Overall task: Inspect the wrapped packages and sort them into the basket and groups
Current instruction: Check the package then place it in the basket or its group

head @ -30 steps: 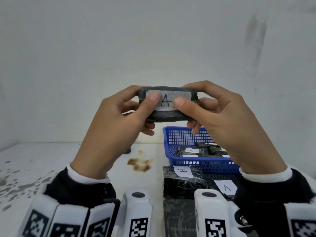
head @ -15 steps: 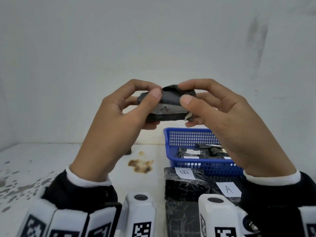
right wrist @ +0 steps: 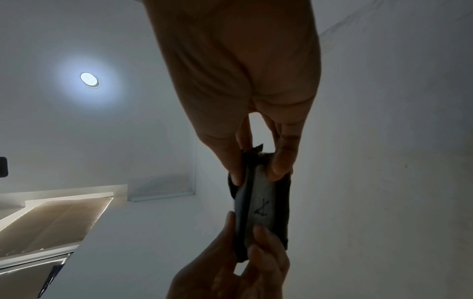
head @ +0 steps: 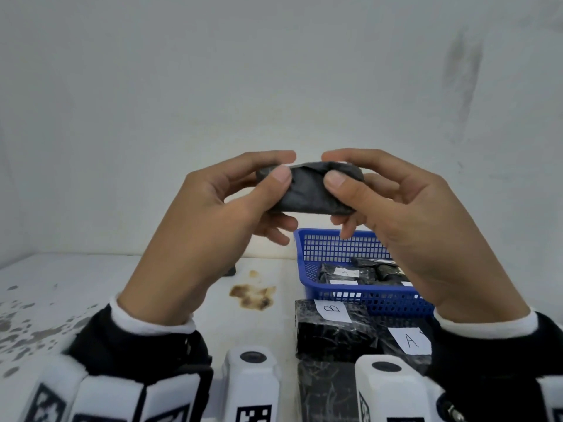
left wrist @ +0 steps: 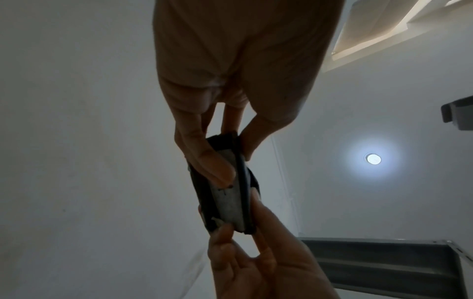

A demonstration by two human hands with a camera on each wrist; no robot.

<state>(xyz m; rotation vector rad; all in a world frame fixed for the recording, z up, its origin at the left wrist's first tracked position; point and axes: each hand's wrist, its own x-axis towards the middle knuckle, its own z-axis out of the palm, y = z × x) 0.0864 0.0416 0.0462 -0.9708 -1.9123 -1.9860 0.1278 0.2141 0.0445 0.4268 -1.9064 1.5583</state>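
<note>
A small black wrapped package (head: 309, 190) is held up in front of the wall, above the table. My left hand (head: 274, 175) pinches its left end and my right hand (head: 335, 175) pinches its right end. Its plain dark side faces the head camera. The white label marked A shows on the package (right wrist: 263, 210) in the right wrist view and partly on the package (left wrist: 227, 200) in the left wrist view. Below stands a blue basket (head: 329, 248) holding several black packages.
On the table in front of the basket lie a black package labelled B (head: 332, 324) and one labelled A (head: 408, 339), with another dark package (head: 326, 388) nearer me. A brown stain (head: 253, 295) marks the white tabletop left of the basket.
Both hands have rolled the package over, so its A label turned downward and away from the head camera and the plain back now faces me.
</note>
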